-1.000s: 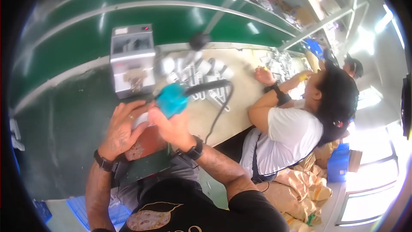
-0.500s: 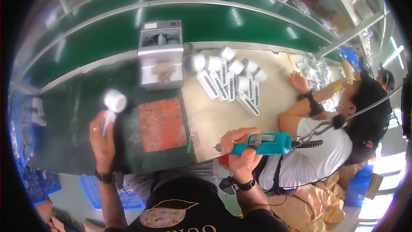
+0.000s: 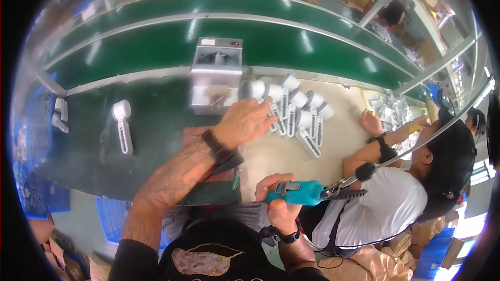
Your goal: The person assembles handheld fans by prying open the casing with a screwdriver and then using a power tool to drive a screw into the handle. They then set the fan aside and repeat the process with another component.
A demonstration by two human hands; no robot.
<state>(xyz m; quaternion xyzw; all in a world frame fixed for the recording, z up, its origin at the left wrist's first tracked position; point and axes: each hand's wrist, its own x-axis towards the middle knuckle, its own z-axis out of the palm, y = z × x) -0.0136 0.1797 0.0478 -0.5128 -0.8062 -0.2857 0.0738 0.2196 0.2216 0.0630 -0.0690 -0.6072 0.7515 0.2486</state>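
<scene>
My left hand [image 3: 245, 122] reaches across to a cluster of white units [image 3: 299, 112], each with a round head and a long slotted handle. Its fingers are apart at the cluster's left edge; whether they touch a unit is unclear. In my right hand [image 3: 284, 211] is a teal electric screwdriver [image 3: 298, 192], held level near the table's front edge and hooked at its back end to a hanging cord. A single white unit [image 3: 124, 132] of the same kind lies alone on the dark green mat [image 3: 88, 140] to the left.
A grey metal machine [image 3: 216, 78] stands at the back of the table. Under my left forearm lie a red pad [image 3: 195, 136] and a green-handled screwdriver [image 3: 236, 179]. A co-worker [image 3: 375, 192] sits close on the right, near silvery parts [image 3: 393, 109]. Blue crates [image 3: 44, 195] stand at the left.
My left hand has let go of the single white unit on the mat and moved right to the cluster. The teal screwdriver stays in my right hand. The view has shifted slightly.
</scene>
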